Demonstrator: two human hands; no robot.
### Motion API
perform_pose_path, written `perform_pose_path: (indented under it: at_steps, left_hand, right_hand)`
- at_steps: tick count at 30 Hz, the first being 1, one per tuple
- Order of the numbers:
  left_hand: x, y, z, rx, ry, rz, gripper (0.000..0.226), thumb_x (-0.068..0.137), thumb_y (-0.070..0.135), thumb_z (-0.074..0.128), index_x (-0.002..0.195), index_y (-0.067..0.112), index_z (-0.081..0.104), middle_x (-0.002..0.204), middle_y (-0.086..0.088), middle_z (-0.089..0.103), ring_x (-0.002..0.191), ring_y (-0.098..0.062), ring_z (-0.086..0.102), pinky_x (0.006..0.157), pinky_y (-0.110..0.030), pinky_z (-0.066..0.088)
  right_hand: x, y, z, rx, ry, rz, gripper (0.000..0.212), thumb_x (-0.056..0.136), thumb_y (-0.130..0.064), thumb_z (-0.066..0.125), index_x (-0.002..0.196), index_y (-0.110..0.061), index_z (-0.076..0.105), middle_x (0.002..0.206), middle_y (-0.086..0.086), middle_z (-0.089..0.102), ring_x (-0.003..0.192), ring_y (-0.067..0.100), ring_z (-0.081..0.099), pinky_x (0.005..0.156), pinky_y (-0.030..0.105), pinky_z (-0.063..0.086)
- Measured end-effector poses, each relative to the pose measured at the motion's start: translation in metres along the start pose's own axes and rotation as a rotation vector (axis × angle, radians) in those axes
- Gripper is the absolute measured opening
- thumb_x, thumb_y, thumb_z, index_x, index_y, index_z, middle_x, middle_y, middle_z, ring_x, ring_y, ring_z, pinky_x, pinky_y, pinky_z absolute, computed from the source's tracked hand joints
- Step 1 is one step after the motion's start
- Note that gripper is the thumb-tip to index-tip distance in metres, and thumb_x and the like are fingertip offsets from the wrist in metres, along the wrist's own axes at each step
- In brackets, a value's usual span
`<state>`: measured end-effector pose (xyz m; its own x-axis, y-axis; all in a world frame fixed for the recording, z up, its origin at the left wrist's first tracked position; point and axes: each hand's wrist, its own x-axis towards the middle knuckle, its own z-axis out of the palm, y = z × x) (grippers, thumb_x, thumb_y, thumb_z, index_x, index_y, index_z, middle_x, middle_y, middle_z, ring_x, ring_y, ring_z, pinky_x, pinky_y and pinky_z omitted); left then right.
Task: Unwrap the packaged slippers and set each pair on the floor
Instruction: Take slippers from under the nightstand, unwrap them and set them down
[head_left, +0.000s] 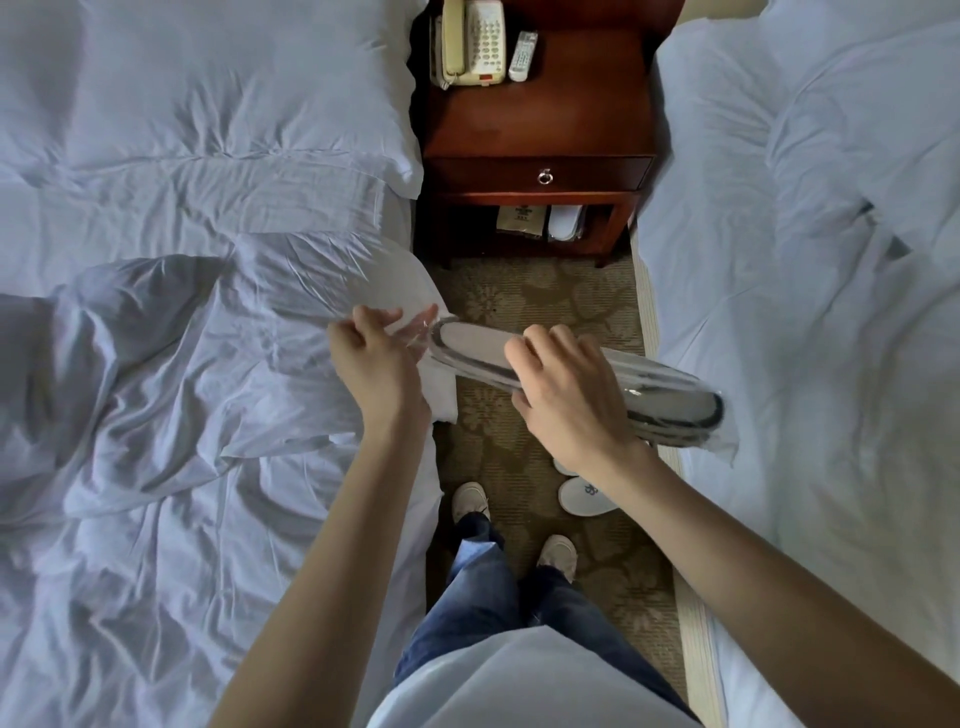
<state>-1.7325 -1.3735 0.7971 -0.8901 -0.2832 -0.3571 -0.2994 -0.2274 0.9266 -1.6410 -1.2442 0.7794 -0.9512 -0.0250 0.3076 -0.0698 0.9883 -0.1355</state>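
Note:
A pair of white slippers in clear plastic wrap (660, 400) is held level above the carpet between two beds. My right hand (566, 395) grips the packaged slippers around the middle. My left hand (371, 358) pinches the loose open end of the plastic wrap (415, 325) at the package's left tip. An unwrapped pair of white slippers (582, 493) lies on the carpet under my right forearm, partly hidden by it. Another wrapped slipper package (565, 222) sits on the nightstand's lower shelf.
A wooden nightstand (540, 130) stands ahead with a telephone (472, 41) and a remote (522, 56) on top. White beds (182, 312) flank the narrow patterned carpet (535, 301) strip. My feet in light shoes (470, 501) stand on the carpet.

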Motion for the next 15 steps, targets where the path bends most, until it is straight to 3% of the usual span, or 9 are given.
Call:
perform_pose_path:
  at_steps: [3, 5, 10, 13, 15]
  left_hand:
    - [-0.007, -0.002, 0.003, -0.119, -0.048, 0.051, 0.024, 0.104, 0.011, 0.031, 0.082, 0.012, 0.038, 0.075, 0.001, 0.053, 0.067, -0.021, 0.073, 0.061, -0.026, 0.054]
    - [-0.007, -0.004, 0.002, -0.122, -0.139, 0.104, 0.023, 0.104, 0.013, 0.031, 0.083, 0.011, 0.039, 0.063, 0.005, 0.060, 0.064, -0.018, 0.072, 0.063, -0.026, 0.055]
    - [-0.018, -0.011, -0.004, 0.003, -0.388, 0.233, 0.022, 0.098, 0.025, 0.044, 0.078, 0.017, 0.048, 0.071, 0.003, 0.056, 0.062, -0.032, 0.055, 0.072, -0.058, 0.054]
    - [-0.028, -0.014, -0.009, 0.025, -0.516, 0.264, 0.025, 0.099, 0.021, 0.042, 0.075, 0.021, 0.051, 0.072, 0.002, 0.053, 0.048, -0.019, 0.059, 0.065, -0.050, 0.057]
    - [-0.035, -0.014, -0.011, -0.071, -0.559, 0.218, 0.028, 0.100, 0.017, 0.040, 0.074, 0.020, 0.051, 0.069, 0.003, 0.052, 0.042, -0.013, 0.054, 0.060, -0.045, 0.056]
  right_hand:
    - [-0.009, -0.004, 0.007, 0.136, -0.031, 0.089, 0.044, 0.062, -0.010, 0.083, 0.095, -0.005, 0.053, 0.092, 0.012, 0.057, 0.080, 0.029, 0.058, 0.067, 0.038, 0.050]
    - [-0.014, -0.002, 0.011, 0.308, -0.083, 0.128, 0.057, 0.066, -0.020, 0.084, 0.109, -0.003, 0.051, 0.103, 0.014, 0.056, 0.092, 0.030, 0.058, 0.077, 0.040, 0.053]
    - [-0.014, 0.013, 0.016, 0.711, -0.092, 0.368, 0.092, 0.071, -0.047, 0.076, 0.141, -0.003, 0.034, 0.139, 0.014, 0.040, 0.129, 0.026, 0.041, 0.107, 0.049, 0.037]
    - [-0.008, 0.030, 0.016, 0.910, -0.246, 0.453, 0.099, 0.073, -0.032, 0.080, 0.151, -0.018, 0.021, 0.156, 0.000, 0.025, 0.143, 0.014, 0.025, 0.116, 0.040, 0.023]
    - [-0.009, 0.042, 0.016, 1.105, -0.423, 0.426, 0.086, 0.075, -0.019, 0.080, 0.147, -0.017, 0.033, 0.146, -0.005, 0.044, 0.133, 0.004, 0.040, 0.112, 0.033, 0.033]
